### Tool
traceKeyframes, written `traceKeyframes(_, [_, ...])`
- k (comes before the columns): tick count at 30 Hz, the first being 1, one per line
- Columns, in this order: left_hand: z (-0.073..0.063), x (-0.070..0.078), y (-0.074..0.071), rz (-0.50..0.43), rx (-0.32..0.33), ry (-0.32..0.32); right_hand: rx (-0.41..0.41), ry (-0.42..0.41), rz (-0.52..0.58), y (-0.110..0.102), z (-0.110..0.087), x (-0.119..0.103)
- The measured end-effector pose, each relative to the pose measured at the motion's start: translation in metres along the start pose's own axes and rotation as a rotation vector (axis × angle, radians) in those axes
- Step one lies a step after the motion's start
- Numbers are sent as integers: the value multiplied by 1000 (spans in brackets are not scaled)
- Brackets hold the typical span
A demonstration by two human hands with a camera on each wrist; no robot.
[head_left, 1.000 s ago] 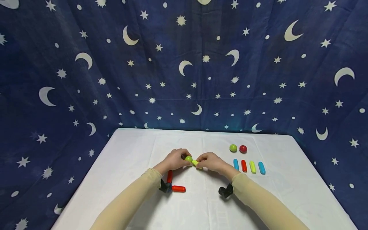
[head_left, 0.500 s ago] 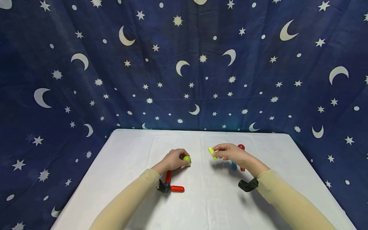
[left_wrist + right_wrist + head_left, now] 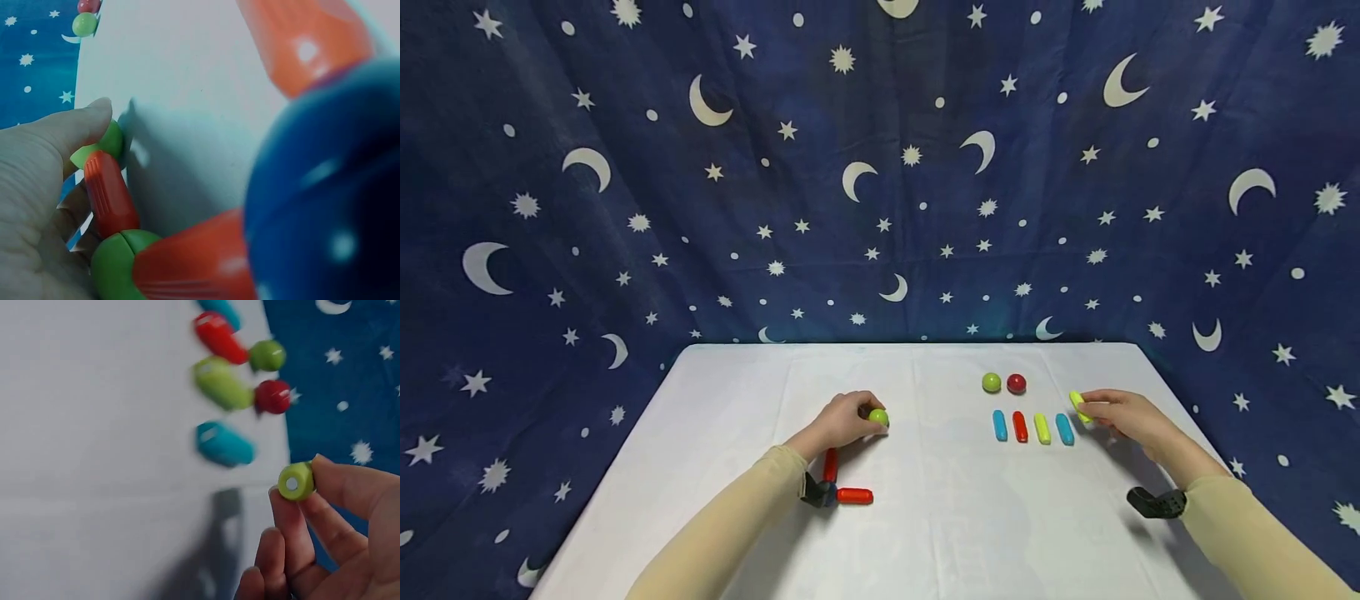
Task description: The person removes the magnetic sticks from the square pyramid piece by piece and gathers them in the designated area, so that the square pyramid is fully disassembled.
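Grip L (image 3: 838, 422) holds grn ball (image 3: 878, 416), grip R (image 3: 1129, 419) pinches yel rod (image 3: 1078, 403) above tbl (image 3: 985, 517).

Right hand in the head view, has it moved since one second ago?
Yes: the right hand went rightward, from left of both blue rods to right of them.

held green ball (image 3: 878, 417): smooth, glossy plastic | held yellow rod (image 3: 295, 481): smooth plastic | red rods (image 3: 187, 259): glossy, ribbed plastic | bench (image 3: 955, 533): matt cloth cover | backdrop (image 3: 1037, 192): matt cloth
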State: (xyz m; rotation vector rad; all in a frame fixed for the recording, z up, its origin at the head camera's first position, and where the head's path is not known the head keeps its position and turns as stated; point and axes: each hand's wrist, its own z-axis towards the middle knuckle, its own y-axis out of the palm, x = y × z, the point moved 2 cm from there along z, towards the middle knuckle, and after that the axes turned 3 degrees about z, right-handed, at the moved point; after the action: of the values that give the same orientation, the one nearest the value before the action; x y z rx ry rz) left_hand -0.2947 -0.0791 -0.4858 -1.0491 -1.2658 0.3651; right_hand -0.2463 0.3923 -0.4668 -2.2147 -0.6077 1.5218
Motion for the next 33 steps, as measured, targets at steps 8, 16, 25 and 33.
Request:
traceKeyframes(8, [0,-3,1,-24,-13,2,83,-8,-104,10,-4,25])
traceKeyframes(16, [0,-3,2,-27,-7,15,110,-50,-113,14,-5,25])
traceKeyframes(25, [0,-4,2,-25,-9,8,110,-45,-132,15,-4,28])
traceKeyframes(33, [1,-3,1,-22,-17,0,124,-33,-117,16,-7,28])
